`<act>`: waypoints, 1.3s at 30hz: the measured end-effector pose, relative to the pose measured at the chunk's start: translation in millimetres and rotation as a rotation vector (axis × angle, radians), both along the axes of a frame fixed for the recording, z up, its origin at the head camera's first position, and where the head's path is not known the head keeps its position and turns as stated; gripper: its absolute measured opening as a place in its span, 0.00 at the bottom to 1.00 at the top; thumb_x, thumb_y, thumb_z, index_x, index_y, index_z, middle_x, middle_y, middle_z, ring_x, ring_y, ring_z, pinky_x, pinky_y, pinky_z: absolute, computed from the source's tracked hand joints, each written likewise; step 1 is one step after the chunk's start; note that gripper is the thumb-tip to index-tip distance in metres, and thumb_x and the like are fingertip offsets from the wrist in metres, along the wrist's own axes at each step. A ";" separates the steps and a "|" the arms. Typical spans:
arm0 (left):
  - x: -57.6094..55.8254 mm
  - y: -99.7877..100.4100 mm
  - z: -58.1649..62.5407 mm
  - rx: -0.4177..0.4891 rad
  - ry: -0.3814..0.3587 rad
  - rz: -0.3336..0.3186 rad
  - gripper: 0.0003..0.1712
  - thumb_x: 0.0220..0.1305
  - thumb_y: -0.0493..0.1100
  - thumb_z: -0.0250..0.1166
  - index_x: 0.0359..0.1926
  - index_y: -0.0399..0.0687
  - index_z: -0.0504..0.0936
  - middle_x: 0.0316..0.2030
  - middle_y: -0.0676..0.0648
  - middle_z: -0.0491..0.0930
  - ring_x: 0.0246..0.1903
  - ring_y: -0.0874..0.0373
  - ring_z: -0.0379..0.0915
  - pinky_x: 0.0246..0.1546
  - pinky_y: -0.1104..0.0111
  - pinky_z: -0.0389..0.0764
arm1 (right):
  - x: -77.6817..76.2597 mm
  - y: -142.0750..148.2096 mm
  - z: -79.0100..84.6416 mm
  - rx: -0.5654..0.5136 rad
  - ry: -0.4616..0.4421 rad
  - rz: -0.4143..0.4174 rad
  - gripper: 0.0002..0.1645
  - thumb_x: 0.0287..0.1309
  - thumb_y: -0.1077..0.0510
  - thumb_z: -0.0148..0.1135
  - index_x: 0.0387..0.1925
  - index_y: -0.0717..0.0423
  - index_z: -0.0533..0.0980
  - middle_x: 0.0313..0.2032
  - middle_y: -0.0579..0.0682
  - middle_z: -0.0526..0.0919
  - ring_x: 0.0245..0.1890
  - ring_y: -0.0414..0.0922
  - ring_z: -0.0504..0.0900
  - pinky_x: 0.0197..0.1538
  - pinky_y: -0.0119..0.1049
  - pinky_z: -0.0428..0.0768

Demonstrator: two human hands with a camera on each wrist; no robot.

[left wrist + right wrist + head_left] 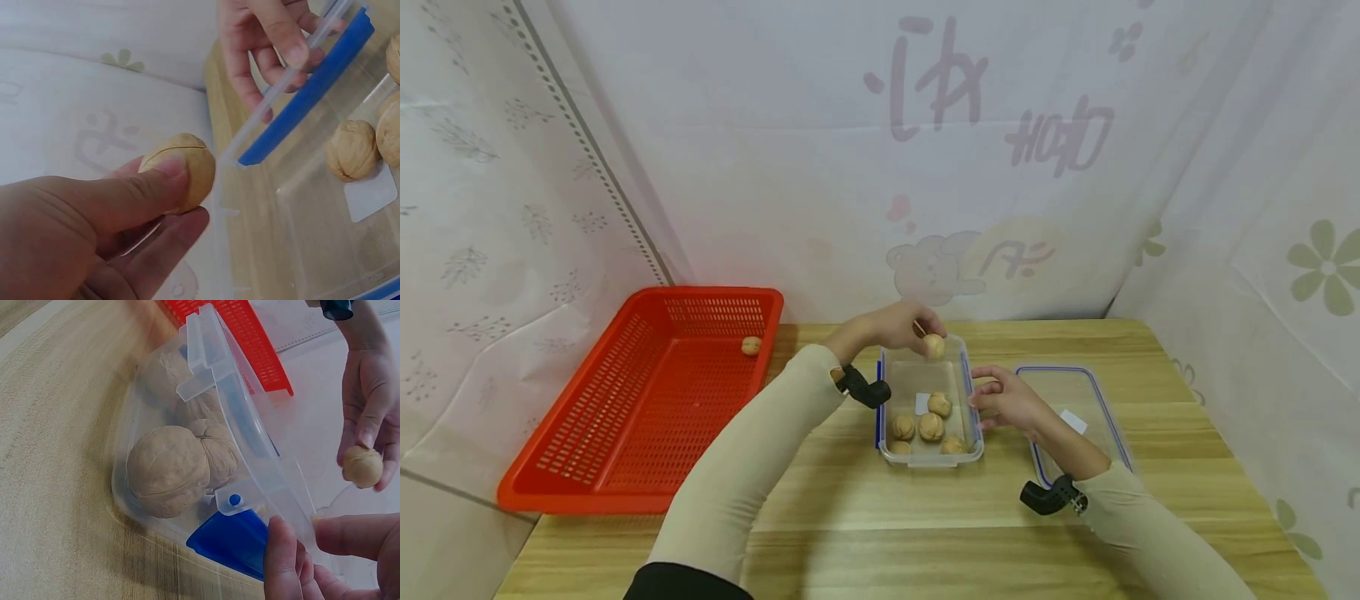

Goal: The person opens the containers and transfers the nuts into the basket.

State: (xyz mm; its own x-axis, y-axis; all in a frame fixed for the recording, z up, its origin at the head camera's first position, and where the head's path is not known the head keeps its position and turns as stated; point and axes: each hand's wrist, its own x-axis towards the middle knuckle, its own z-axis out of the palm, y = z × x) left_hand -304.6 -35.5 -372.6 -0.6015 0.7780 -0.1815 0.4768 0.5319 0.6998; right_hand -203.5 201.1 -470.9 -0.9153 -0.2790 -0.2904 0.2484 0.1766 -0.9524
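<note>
Left hand (895,325) pinches a walnut (934,347) between thumb and fingers, over the far end of the transparent box (936,460); right hand (1007,400) grips that box's right rim. Box stands near the surface's (887,542) far edge, fabric backdrop (775,208) close behind, so little room there; more wood in front, toward the near edge. Wood strip between box and red basket (760,293), partly crossed by the left forearm; basket sits at the surface's left edge. Lid (1067,387) lies just right of the box, under the right forearm, wood showing on to the right edge. Head view: five box walnuts (931,427) toward the near end, plus a lone walnut (751,346) in the basket, which neither wrist view shows. Left wrist: held walnut's dark seam. Right wrist: blue latch (234,540) close up, thumb and finger on opposite sides of the rim, hard to read from the head.
</note>
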 end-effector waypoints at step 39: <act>-7.2 -112.9 30.2 0.310 -0.059 0.388 0.25 0.67 0.34 0.69 0.63 0.35 0.76 0.57 0.38 0.77 0.56 0.45 0.78 0.59 0.55 0.78 | 0.2 0.0 -5.9 0.000 0.015 -0.005 0.32 0.69 0.70 0.58 0.70 0.68 0.59 0.39 0.53 0.79 0.35 0.43 0.81 0.32 0.35 0.86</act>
